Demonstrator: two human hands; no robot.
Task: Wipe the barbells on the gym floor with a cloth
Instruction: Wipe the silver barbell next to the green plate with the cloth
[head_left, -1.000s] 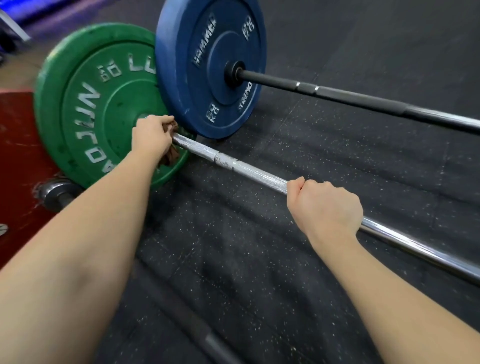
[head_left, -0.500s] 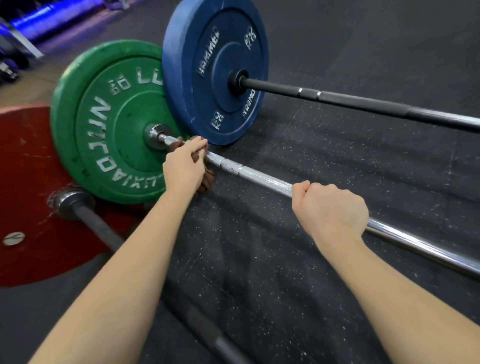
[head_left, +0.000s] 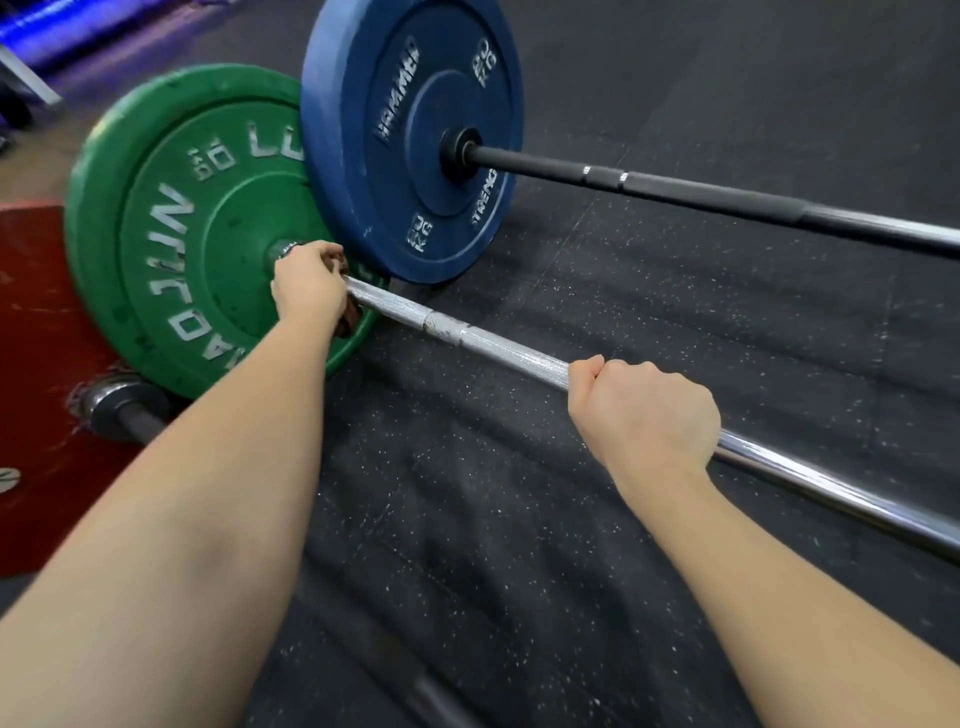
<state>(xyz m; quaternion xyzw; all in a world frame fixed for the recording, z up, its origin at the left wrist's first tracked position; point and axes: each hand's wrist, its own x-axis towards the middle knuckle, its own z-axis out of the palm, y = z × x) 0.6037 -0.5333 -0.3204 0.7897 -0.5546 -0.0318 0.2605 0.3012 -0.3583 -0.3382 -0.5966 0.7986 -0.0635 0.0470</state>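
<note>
Both hands are gripping the silver barbell shaft (head_left: 511, 353), which is lying across the dark speckled rubber floor (head_left: 519, 519). The left hand (head_left: 309, 288) is curling around a brown cloth (head_left: 350, 318) wrapped on the shaft, right up against the hub of the green plate (head_left: 171, 234) loaded on its end. The right hand (head_left: 644, 410) is closing in a fist over the bare shaft farther along, well apart from the left hand. Just behind, a blue plate (head_left: 410, 130) marked 20 KG is standing upright on a black barbell (head_left: 675, 189), its edge overlapping the green plate. At the left edge, a red surface (head_left: 31, 364) is showing beside the green plate, with a steel collar (head_left: 111, 402) of another bar resting against it.
</note>
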